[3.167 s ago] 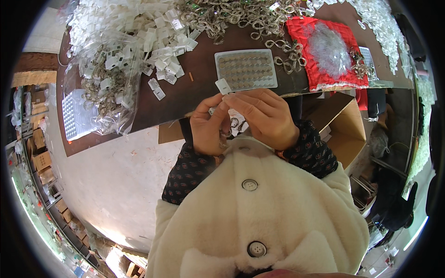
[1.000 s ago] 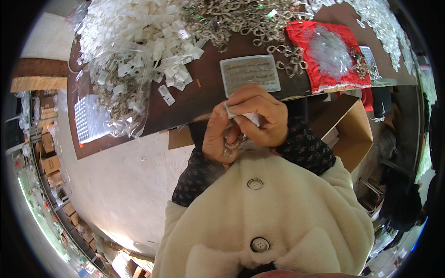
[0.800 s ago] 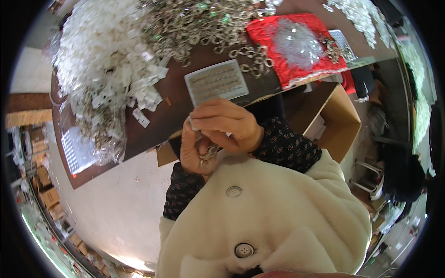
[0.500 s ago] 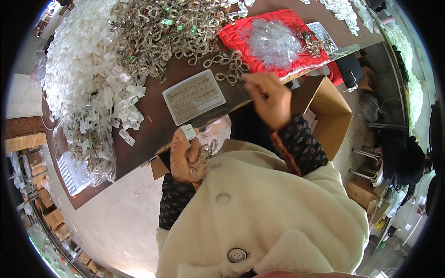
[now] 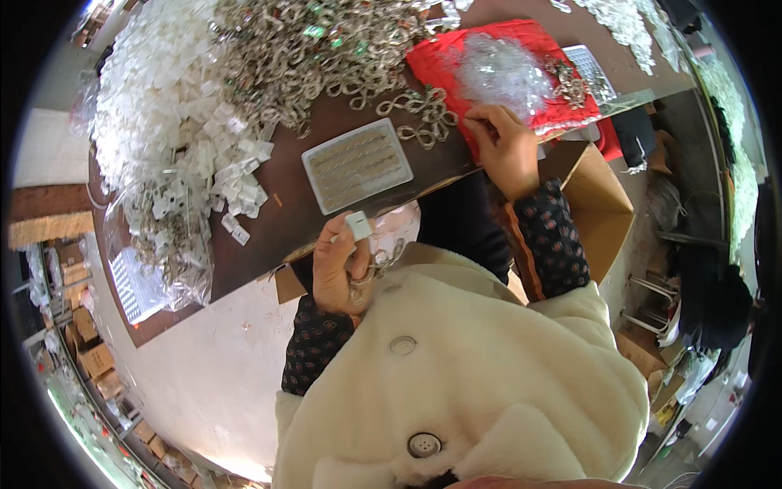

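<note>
My left hand (image 5: 332,273), near the table's front edge, grips a small white square plastic piece (image 5: 358,226) with a dark slot on its face. A looped clear cord (image 5: 386,259) hangs by its palm. My right hand (image 5: 511,153) is over the near edge of the red cloth (image 5: 444,61), fingertips pinched together; whatever they hold, if anything, is too small to make out. On the cloth lies a heap of clear plastic film pieces (image 5: 498,77). Between my hands, farther in, sits a pale tray (image 5: 410,173) with rows of small grey-brown parts.
A large heap of white plastic pieces (image 5: 155,106) covers the far left of the brown table (image 5: 277,224). Beside it are many looped cord bundles (image 5: 326,49). A clear bag (image 5: 191,273) sits at the left edge. An open cardboard box (image 5: 603,196) stands right of my right arm.
My right hand has moved slightly right and up toward the red cloth, its fingers now pinched. My left hand keeps the white piece. The whole view has shifted a little.
</note>
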The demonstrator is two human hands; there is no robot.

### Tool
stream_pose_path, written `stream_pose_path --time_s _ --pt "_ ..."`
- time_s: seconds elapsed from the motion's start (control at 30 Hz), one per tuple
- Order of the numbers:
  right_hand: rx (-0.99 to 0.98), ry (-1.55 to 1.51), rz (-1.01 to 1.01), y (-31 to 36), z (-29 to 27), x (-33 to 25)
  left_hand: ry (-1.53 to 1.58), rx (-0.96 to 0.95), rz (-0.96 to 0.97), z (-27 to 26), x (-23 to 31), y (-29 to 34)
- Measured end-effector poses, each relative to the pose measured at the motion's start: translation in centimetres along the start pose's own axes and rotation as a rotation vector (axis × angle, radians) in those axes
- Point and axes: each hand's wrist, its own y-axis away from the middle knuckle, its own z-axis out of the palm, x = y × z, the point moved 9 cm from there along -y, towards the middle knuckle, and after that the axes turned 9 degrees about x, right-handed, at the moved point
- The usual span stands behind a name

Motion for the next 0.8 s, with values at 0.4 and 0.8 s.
stream_pose_path --time_s 0.4,0.8 --pt "-0.413 -0.594 -0.103 6.8 4.7 -13.6 -0.014 0.117 0.067 -0.3 0.8 1.0" --pt "-0.477 -0.634 -0.069 7.0 5.0 -13.2 -0.021 0.075 0.108 -1.0 1.2 1.1"
